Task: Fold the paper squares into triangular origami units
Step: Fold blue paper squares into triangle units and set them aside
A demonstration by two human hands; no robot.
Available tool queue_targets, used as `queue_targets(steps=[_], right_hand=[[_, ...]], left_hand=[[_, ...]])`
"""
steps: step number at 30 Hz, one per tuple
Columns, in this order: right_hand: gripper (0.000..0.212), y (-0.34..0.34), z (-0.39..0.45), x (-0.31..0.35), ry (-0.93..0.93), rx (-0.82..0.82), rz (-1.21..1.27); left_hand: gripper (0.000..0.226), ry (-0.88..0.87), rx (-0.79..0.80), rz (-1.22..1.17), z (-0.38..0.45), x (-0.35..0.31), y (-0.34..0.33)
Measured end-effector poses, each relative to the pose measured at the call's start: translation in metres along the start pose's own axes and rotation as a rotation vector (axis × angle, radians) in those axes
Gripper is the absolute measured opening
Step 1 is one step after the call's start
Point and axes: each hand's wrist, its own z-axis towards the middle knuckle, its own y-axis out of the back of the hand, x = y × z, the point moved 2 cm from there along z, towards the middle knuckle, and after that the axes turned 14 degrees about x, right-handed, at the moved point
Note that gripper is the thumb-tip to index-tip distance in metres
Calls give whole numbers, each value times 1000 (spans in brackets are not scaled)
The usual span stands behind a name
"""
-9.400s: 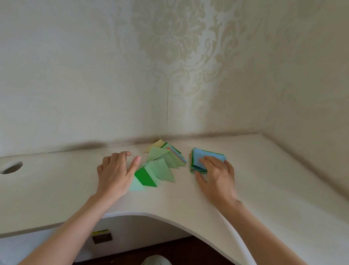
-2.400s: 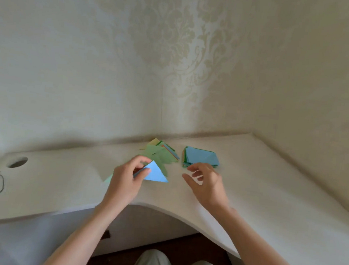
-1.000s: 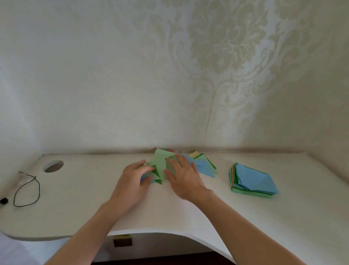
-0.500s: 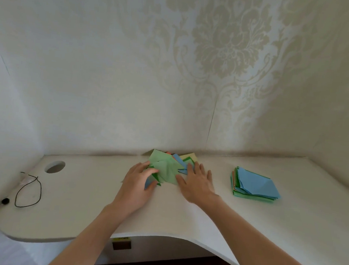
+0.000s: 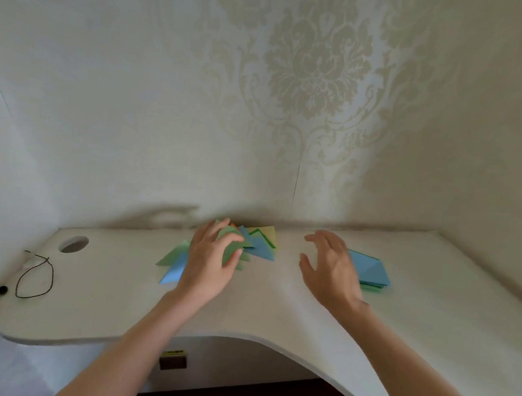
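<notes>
Resting palm-down on the pile of folded triangles, the left hand has its fingers lightly spread and bent over a pale green piece, thumb lying across it; whether it pinches the paper or only presses on it cannot be told. The right hand hangs just above the desk with fingers relaxed and apart, holding nothing, between the pile and the stack of paper squares, whose left part it hides. The white curved desk fills the lower scene and meets the cream damask wallpaper at the far edge. The pile lies at the far middle of the desk: green, blue and one yellow triangle fanned out, with a blue and a green one poking out at the left of the wrist. The stack, blue on top with green beneath, sits to the right. At the far left are a round cable hole and a thin black cord loop. A small yellow label under the desk is too blurred to read.
</notes>
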Motion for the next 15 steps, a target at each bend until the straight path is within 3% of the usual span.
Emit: queue_targets(steps=[2,7,12,15], right_hand=[[41,14,-12,-25,-71,-5,-13],[56,20,-33,-66,-247,220,-40],[28,16,-29,-76,-210,166,-114],[23,16,-28,-84,-170,132,-154]], left_hand=[[14,-46,-12,-22,3,-22,-9],[14,-193,133,-78,5,-78,-46],[24,-195,218,-147,5,-110,-84],[29,-187,230,-165,8,-120,-100]])
